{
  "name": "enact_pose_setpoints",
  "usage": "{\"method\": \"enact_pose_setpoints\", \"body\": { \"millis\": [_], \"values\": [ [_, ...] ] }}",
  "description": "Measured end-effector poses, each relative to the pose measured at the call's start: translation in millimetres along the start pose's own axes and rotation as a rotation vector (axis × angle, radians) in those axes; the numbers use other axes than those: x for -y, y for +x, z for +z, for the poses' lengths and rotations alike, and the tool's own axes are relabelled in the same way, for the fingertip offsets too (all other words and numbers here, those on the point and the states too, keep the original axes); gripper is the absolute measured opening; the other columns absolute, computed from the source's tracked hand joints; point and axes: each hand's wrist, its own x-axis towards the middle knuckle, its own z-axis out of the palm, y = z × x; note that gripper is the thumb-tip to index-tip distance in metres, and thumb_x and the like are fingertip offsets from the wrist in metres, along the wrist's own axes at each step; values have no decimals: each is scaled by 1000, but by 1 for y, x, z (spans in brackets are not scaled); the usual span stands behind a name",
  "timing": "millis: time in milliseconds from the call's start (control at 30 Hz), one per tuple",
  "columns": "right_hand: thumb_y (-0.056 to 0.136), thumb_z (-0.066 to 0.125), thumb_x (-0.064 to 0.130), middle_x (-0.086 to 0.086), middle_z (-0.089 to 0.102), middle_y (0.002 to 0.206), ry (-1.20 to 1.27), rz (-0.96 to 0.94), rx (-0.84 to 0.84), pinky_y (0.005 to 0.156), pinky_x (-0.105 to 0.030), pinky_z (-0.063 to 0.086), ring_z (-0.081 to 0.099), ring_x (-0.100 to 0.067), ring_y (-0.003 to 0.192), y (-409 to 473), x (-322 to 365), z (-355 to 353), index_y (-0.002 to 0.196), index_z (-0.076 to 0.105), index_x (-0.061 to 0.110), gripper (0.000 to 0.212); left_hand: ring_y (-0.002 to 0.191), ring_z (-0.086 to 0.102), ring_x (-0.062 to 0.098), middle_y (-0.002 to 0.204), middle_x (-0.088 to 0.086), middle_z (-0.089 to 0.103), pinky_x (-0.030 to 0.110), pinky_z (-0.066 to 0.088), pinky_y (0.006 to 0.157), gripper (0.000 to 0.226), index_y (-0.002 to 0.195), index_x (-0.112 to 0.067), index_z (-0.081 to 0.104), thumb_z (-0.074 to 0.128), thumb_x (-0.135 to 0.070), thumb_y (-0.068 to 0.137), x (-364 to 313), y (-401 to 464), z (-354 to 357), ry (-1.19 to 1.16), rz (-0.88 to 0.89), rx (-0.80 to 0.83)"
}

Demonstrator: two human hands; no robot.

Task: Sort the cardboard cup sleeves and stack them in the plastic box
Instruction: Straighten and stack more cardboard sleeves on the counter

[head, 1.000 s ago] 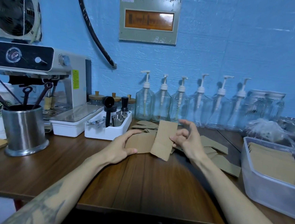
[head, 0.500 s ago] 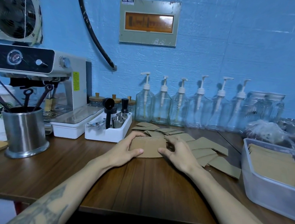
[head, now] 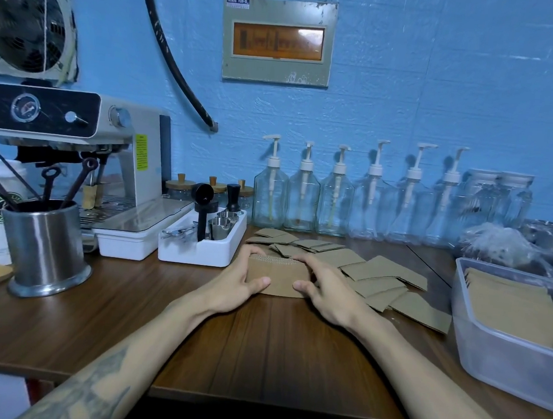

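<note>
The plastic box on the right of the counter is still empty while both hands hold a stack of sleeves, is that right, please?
Not quite: the head view shows the plastic box already holds sleeves. The left hand and right hand do hold the stack of sleeves.

I see a stack of sleeves (head: 278,277) on the table (head: 257,346) between my left hand (head: 232,285) and right hand (head: 328,296); loose sleeves (head: 391,284) lie right of it, the plastic box (head: 501,356) farther right.
</note>
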Motion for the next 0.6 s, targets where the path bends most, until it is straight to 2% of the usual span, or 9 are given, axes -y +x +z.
{"method": "enact_pose_setpoints", "body": {
  "millis": [100,167,233,300,400,600],
  "values": [
    [95,63,27,15,54,107,19,21,-23,75,-12,35,50,-8,95,-1,0,-1,137,48,32,45,102,61,19,113,-4,59,43,52,94,36,113,-39,41,66,-22,93,0,-1,-2,-5,31,-40],
    [95,63,28,16,55,107,23,32,-27,76,-16,36,49,-7,94,-1,0,-2,138,48,34,46,107,61,14,120,-9,58,39,51,96,43,120,-41,46,69,-20,91,-2,-2,-4,4,82,-56],
    [94,64,29,19,55,101,38,45,-24,74,-14,36,50,-7,92,-1,0,-4,138,49,35,46,117,57,7,129,-13,57,33,48,102,49,129,-40,51,70,-17,90,-3,-3,-5,15,123,-52],
    [94,64,30,18,57,99,60,53,-16,76,-17,40,54,-9,92,-2,0,-5,137,49,37,46,121,55,8,132,-12,57,35,46,105,47,131,-35,54,69,-15,90,-3,-2,-5,19,135,-43],
    [94,65,29,9,64,110,81,60,-1,87,-29,47,57,-13,97,-3,-2,-6,138,48,41,48,117,58,8,129,-12,59,39,49,102,46,130,-39,54,69,-20,91,-1,-2,-6,32,109,-28],
    [94,63,31,13,61,129,108,54,6,99,-34,48,58,-12,110,-2,-3,-6,139,43,48,52,112,60,9,124,-10,61,38,50,100,46,128,-45,47,68,-26,92,3,-1,-5,74,83,-3]
  ]
}}
